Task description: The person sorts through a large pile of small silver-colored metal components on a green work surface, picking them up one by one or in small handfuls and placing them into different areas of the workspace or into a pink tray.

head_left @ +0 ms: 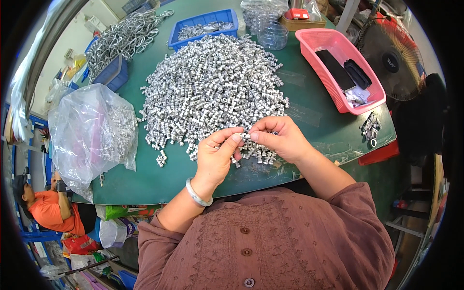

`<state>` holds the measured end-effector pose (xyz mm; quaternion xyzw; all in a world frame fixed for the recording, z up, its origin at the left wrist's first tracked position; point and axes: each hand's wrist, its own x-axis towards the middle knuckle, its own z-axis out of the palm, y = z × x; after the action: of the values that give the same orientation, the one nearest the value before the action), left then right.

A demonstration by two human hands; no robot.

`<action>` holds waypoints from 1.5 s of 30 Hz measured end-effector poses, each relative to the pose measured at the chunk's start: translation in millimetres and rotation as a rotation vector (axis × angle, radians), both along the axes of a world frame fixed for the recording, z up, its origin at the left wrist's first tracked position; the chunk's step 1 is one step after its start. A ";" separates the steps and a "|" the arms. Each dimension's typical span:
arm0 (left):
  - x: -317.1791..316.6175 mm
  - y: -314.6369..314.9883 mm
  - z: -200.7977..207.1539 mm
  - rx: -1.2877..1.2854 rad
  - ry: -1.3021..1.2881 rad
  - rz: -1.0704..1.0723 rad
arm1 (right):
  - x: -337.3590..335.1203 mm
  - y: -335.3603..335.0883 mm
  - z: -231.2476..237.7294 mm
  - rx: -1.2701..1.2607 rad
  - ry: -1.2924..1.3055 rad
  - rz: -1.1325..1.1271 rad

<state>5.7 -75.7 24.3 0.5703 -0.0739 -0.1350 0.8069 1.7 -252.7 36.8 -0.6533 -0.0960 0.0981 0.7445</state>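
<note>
A large heap of small silvery ring-like metal fittings [212, 87] covers the middle of the green table [164, 186]. At its near edge, my left hand [215, 157] and my right hand [285, 139] meet, fingertips almost touching. Between their thumbs and forefingers is one small metal fitting [245, 137], partly hidden by the fingers. Both hands are closed in a pinch. A bit of another small ring shows by the curled fingers of my right hand. A pale bangle circles my left wrist.
Left of the heap sits a clear plastic bag [92, 130] of parts. Blue trays [205, 23] and a pile of metal chain-like links [128, 38] lie farther back. A pink basket [338, 72] and a fan [390, 62] stand right. A person in orange [50, 212] is at far left.
</note>
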 end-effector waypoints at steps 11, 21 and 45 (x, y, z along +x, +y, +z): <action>-2.8 -1.9 3.4 0.157 -0.096 0.039 | -3.2 -1.9 -0.7 0.086 0.164 -0.007; -4.2 -3.3 4.6 0.221 -0.190 0.055 | -4.1 -5.1 -3.9 0.128 0.138 0.021; 3.1 -0.4 -0.9 -0.198 0.363 -0.212 | -9.1 -2.9 -2.6 0.146 0.084 0.042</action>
<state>8.8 -76.1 23.4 0.4437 0.0000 -0.3116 0.8403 -7.4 -255.6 34.2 -0.5905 -0.0852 0.1339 0.7913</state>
